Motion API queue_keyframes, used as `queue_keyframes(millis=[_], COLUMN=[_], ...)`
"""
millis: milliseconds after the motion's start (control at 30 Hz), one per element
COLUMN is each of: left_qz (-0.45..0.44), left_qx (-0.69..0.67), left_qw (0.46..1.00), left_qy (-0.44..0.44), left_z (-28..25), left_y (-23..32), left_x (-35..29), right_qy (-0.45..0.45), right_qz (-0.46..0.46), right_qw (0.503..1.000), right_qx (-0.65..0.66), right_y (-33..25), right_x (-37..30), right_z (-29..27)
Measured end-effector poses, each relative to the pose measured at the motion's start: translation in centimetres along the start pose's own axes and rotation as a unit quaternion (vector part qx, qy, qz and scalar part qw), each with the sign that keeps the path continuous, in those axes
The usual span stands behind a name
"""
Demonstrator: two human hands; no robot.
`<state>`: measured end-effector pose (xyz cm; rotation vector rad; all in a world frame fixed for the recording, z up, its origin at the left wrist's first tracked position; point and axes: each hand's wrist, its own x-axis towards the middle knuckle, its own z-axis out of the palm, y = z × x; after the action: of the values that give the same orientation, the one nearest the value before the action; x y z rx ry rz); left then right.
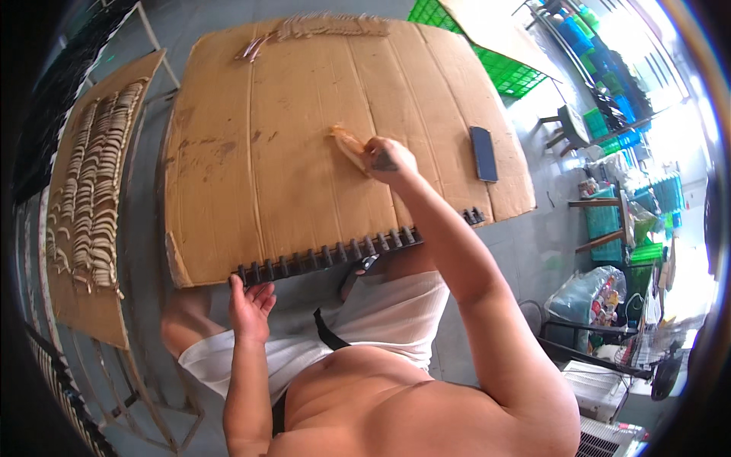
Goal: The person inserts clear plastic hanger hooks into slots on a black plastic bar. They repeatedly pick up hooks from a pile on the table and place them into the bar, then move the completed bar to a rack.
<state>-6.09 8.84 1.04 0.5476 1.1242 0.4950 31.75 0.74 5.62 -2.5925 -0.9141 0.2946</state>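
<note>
though cardboard roomy, left hand edgeside

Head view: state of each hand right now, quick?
Left hand: open, fingers slightly curled, at the left end of the black toothed strip.
Right hand: closed, holding a blurred tan elongated item.

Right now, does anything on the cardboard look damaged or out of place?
Yes: dark smudges mark the left part of the cardboard, and its near-left corner looks worn; both interrupt the mostly plain brown surface.
</note>
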Motion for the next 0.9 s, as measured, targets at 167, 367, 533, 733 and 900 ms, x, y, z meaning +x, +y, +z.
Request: queue_keyframes(millis=[167, 367, 533, 733, 900], left_qz=[-0.022, -0.01, -0.013, -0.006, 0.006], left_qx=[-0.005, 0.017, 0.014, 0.015, 0.015], left_qw=[1.0, 1.0, 1.0, 1.0, 1.0], left_qy=[-0.001, -0.008, -0.02, -0.019, -0.004], left_z=[-0.7, 0.1, 0.2, -0.4, -0.2], left_y=[-0.7, -0.4, -0.2, -0.2, -0.4], left_x=[0.3, 0.1, -0.6, -0.5, -0.8], right_qy=[-0.023, -0.02, -0.064, -0.069, -0.105], right_qz=[-0.089, -0.078, -0.016, -0.102, -0.112], right_qw=[0.996, 0.996, 0.998, 0.991, 0.987], right_qx=[0.001, -0.029, -0.019, -0.047, -0.055], right_y=[2.6, 0.2, -0.7, -1.4, -2.3], right_x=[1.9, 0.0, -0.2, -0.4, -1.2], right_z=[2.9, 3.0, 2.7, 3.1, 1.3])
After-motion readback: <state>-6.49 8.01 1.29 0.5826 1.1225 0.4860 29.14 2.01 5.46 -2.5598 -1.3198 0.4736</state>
